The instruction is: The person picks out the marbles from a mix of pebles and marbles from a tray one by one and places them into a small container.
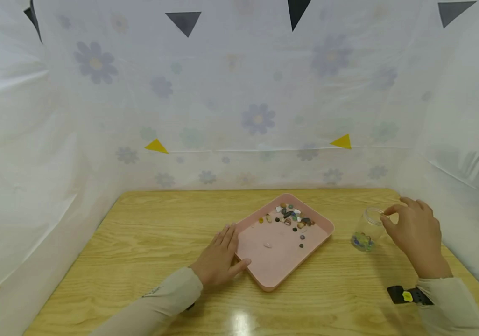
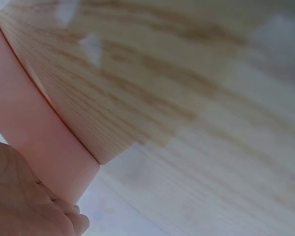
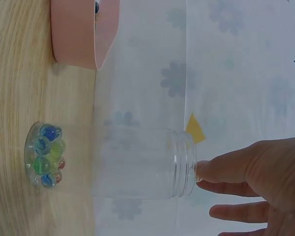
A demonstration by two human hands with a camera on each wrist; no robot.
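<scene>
Beside the pink tray (image 1: 264, 280), my left hand (image 1: 218, 261) lies with fairly straight fingers against its left side, thumb over the near-left rim. Pebbles (image 1: 287, 214) of several colours are scattered in the tray, mostly at its far end. A clear jar (image 3: 137, 162) stands upright to the right of the tray, with several glass marbles (image 3: 49, 155) at its bottom. My right hand (image 1: 418, 228) is at the jar's mouth, thumb and index finger pinching what looks like a small marble, mostly hidden by the fingertips. The other fingers are spread off the jar.
The wooden table (image 1: 138, 242) is enclosed by pale sheets (image 1: 222, 93) with a flower pattern at the back. A black strap with a yellow tag (image 1: 407, 296) is at my right wrist.
</scene>
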